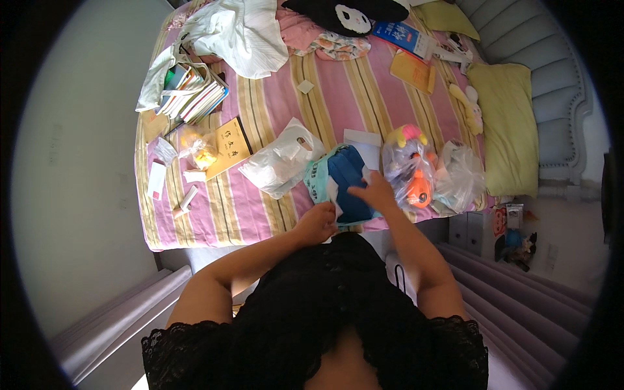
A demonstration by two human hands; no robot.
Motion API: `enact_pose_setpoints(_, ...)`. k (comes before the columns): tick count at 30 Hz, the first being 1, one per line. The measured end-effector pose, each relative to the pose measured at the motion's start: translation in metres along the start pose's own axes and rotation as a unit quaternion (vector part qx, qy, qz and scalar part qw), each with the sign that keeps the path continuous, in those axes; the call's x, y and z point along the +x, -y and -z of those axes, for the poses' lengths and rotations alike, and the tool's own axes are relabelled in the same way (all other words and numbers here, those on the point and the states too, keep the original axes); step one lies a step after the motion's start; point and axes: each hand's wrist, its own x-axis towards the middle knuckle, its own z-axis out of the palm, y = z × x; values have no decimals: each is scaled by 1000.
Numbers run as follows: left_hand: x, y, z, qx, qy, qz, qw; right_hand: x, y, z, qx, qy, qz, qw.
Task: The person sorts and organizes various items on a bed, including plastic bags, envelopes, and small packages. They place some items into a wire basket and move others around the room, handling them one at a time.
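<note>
A dark blue fabric item (349,184), perhaps a folded bag, lies at the bed's near edge, partly inside a light-blue printed bag (318,182). My left hand (316,223) is closed at the near left corner of that printed bag, with its fingers pinching the edge. Over the right side of the blue item is my right hand (377,194), fingers apart and thumb pointing left. It touches or hovers just above the fabric; I cannot tell which. Some white paper shows between the blue item and the printed bag.
A white plastic bag (284,158) lies left of the blue item. To the right are bagged plush toys (408,166) and a clear plastic bag (459,177). A yellow notebook (229,148) and a bag of books (192,95) are at left. Green pillows (504,130) line the headboard.
</note>
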Motion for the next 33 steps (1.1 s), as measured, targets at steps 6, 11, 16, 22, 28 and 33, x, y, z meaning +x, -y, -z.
enact_pose_setpoints(6,-15,0,46,-601,-138,194,763,-21,31,94,470,117,-68,873)
enact_pose_setpoints(11,25,-42,77,-490,-203,245,812,-45,39,69,497,224,-68,835)
enact_pose_setpoints(16,32,-40,73,-453,-175,254,837,-33,26,55,508,174,-59,841)
enact_pose_setpoints(22,48,-47,60,-410,-66,193,889,-42,37,19,563,203,-53,800)
enact_pose_setpoints(28,26,-5,14,-245,-6,208,947,-43,-8,-41,583,219,-90,777)
enact_pose_setpoints(33,27,-61,53,-248,-2,210,946,-72,17,-14,541,174,-66,820)
